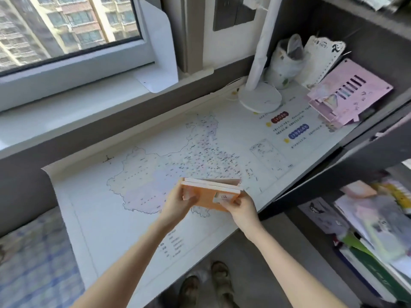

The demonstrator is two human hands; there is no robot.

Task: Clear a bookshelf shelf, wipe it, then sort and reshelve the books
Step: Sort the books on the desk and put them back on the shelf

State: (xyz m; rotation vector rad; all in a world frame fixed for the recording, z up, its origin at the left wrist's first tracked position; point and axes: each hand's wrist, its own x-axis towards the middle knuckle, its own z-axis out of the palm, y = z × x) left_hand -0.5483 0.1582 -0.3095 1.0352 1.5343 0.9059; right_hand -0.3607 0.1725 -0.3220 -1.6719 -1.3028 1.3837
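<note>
Both hands hold a small stack of thin orange-covered books [209,193] between them, above the front part of the desk [115,236] and not touching it. The left hand [178,204] grips the stack's left end, fingers curled round the edge; the right hand [242,207] pinches the lower right corner, thumb on the front cover. The stack is tilted, page edges uppermost. A white label on the front cover carries dark characters, too blurred to read. The desk is covered by a white printed map mat [169,165] with an outline map and many small place names, none legible. Toward its right end are a dark red label and a blue label [298,130] with white characters, also unreadable. At the far right corner stand a white round-based desk lamp [260,97], a white plastic-wrapped cup [283,65], a spiral-bound white pad [320,58] with a black brush character near its top, and a pink slotted metal book stand [351,96] leaning back. To the lower right is a dark bookshelf [329,174], its shelf holding loosely piled books and papers [378,232] that are well apart from the hands.
</note>
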